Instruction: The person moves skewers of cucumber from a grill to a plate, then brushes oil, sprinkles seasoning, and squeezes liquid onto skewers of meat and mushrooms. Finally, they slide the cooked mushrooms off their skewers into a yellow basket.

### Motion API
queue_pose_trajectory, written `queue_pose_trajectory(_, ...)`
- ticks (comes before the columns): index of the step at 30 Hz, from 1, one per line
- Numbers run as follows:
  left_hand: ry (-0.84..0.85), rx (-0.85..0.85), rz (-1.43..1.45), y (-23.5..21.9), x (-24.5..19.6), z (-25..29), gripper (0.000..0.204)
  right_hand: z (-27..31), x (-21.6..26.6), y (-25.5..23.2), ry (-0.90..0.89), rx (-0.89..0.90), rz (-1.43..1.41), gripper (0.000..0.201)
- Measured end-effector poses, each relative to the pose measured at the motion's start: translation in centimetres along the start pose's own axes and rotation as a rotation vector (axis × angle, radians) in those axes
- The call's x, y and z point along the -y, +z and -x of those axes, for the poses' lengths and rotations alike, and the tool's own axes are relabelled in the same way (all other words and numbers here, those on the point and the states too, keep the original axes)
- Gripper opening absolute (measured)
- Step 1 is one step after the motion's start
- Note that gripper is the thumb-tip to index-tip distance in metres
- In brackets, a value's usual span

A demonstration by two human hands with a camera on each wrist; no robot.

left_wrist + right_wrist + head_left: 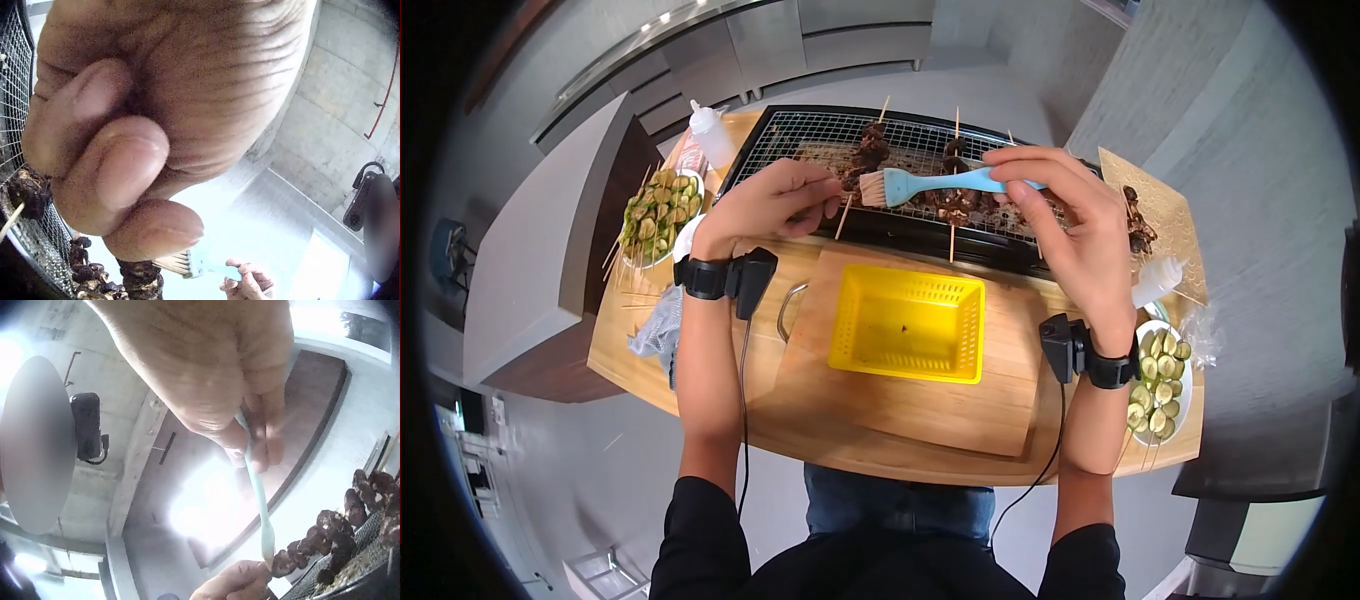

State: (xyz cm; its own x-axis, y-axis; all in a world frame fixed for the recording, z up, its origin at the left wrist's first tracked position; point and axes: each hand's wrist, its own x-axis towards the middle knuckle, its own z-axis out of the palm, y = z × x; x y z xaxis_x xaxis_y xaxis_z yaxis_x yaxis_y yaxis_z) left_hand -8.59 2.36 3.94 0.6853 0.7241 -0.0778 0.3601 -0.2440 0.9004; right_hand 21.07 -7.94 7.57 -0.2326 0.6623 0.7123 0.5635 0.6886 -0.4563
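Observation:
My left hand is at the grill's left part, fingers curled. In the left wrist view, a browned meat skewer emerges from beneath the curled fingers; the grip itself is partly hidden. My right hand pinches the handle of a light-blue brush, held nearly level with its bristles toward my left fingertips. The right wrist view has the brush tip against the meat beside my left hand. Another skewer lies across the grill.
A yellow basket sits on a wooden board in front of the grill. Plates of skewered green slices stand at both sides. White bottles stand left and right; a grey cloth lies at left.

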Motion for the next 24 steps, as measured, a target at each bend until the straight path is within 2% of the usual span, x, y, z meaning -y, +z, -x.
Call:
queue_pose_trajectory(5, 0.037, -0.02, -0.024, -0.1, 0.1, 0.0, 0.037, 0.2, -1.0, -1.1, 0.138, -0.008, -0.024, 0.012)
queue_pose_trajectory(24, 0.015, -0.043, -0.013, -0.5, 0.1, 0.3, 0.038, 0.4, -2.5, -2.3, 0.172, -0.093, 0.024, 0.011)
